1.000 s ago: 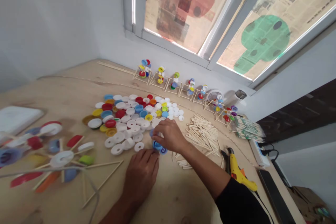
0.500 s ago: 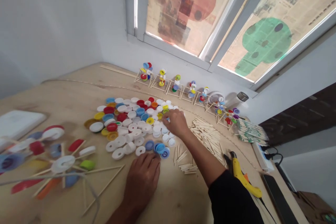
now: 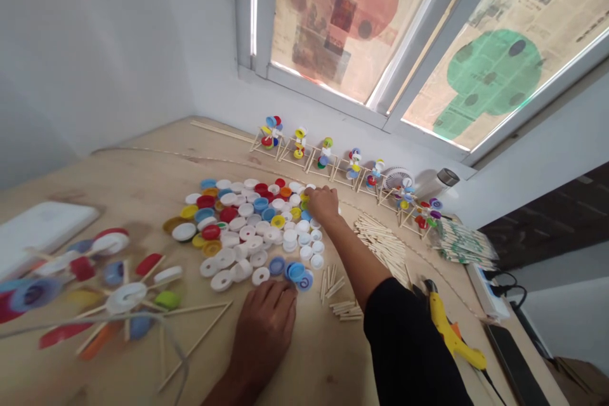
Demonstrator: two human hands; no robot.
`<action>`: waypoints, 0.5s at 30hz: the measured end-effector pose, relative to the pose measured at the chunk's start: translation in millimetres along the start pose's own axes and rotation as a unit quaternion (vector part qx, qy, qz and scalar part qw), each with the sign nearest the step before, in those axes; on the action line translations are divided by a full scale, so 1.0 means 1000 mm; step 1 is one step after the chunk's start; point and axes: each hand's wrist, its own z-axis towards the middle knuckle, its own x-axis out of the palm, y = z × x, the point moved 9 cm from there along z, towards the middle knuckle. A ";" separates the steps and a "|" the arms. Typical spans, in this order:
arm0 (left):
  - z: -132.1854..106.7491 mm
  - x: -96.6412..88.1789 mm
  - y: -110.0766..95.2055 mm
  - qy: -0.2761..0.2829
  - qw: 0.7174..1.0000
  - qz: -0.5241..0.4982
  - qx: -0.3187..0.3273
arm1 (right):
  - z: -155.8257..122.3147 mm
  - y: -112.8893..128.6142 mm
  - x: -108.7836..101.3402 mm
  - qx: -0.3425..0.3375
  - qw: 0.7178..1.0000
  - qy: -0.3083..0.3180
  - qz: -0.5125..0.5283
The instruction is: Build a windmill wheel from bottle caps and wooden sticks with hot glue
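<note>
A spread of plastic bottle caps (image 3: 246,210) in white, red, blue and yellow covers the middle of the table. At its far right edge my right hand (image 3: 323,204) is closed, fingertips down among the caps by a yellow one; whatever it pinches is hidden. My left hand (image 3: 267,314) rests on the table just in front of the blue caps (image 3: 295,272), its fingers bent and close together. What lies under those fingers does not show. To the left stands a large wheel of sticks and caps around a white hub (image 3: 126,298), partly blurred.
Several small stick-and-cap wheels (image 3: 325,155) line the wall. Right of my arm lie wooden sticks (image 3: 380,242), a yellow glue gun (image 3: 450,330), a dark phone (image 3: 516,365), a power strip (image 3: 488,292) and bagged sticks (image 3: 466,241). A white block (image 3: 47,231) sits left.
My right hand has shifted slightly farther away along the caps' far right edge. My left hand stays by the blue caps. The whole view has shifted a little.
</note>
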 end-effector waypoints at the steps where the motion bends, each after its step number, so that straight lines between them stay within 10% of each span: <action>1: 0.000 0.000 0.000 -0.002 1.000 0.000 0.000 | 0.001 0.000 0.002 -0.001 1.000 0.000 0.002; 15: 0.001 -0.001 0.000 -0.009 1.000 0.000 0.000 | -0.009 -0.021 -0.017 0.021 0.995 -0.036 0.096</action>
